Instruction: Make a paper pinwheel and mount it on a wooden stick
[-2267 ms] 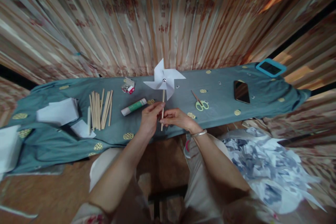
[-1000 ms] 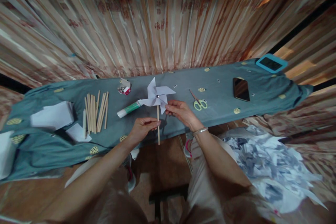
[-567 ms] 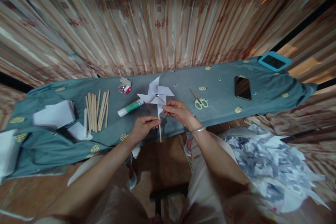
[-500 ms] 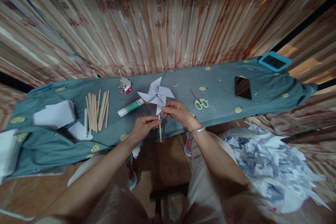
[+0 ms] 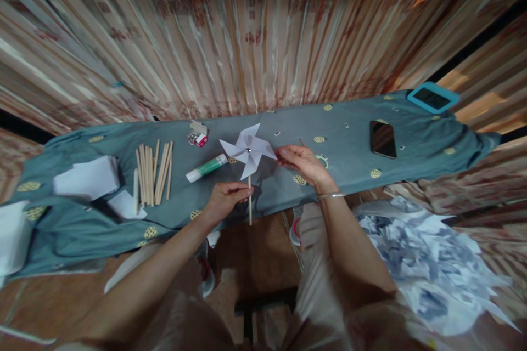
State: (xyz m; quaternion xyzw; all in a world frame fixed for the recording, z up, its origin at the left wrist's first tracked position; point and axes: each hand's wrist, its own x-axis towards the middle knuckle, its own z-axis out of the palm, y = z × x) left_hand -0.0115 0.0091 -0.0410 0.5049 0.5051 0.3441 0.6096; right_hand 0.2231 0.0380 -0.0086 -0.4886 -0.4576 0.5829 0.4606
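A white paper pinwheel [image 5: 252,145] with a shiny pin at its centre is upright on a thin wooden stick [image 5: 250,211]. My left hand [image 5: 225,197] is closed, pinching the stick below the blades between thumb and fingers. My right hand [image 5: 302,163], with a bracelet at the wrist, has its fingers closed at the tip of the right-hand blade. Left of the pinwheel lies a green and white glue stick [image 5: 206,168]. Behind my right hand, scissors [image 5: 323,161] with green handles are mostly hidden.
Several wooden sticks [image 5: 162,175] and stacked white paper [image 5: 88,176] lie on the left of the cloth-covered table [image 5: 272,192]. A small red and white box [image 5: 200,137] holds pins. At the right are a phone [image 5: 382,139], a blue-framed timer [image 5: 433,97] and a heap of paper scraps [image 5: 428,252].
My right hand has moved from the pinwheel's lower blade to its right blade, now covering most of the scissors. The blades have turned slightly. My left hand keeps its hold on the stick.
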